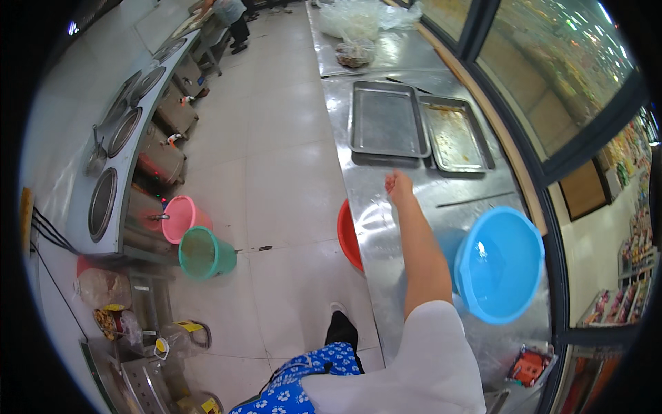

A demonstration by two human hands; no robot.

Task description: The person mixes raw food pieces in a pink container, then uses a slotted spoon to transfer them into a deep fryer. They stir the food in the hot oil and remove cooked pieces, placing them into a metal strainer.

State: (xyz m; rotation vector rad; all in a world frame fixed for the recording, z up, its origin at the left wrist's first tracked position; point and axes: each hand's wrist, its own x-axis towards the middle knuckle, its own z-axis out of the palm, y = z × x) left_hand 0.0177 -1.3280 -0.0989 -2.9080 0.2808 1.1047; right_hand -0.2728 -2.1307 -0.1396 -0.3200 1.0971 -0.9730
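My right hand hangs over a stainless steel worktable, its fingers curled in and nothing visible in them. Just beyond it lies an empty-looking rectangular metal tray. Beside that, to the right, a second metal tray has brown residue on its bottom. A thin dark rod lies on the steel to the right of my hand. Nearer to me, a light blue plastic basin holds what looks like clear liquid. My left hand is out of view.
Under the table edge a red tub juts into the aisle. Pink and green buckets stand by the cooker row on the left. Plastic jugs sit lower left. Far up the aisle stands a person. Plastic bags lie on the far worktable.
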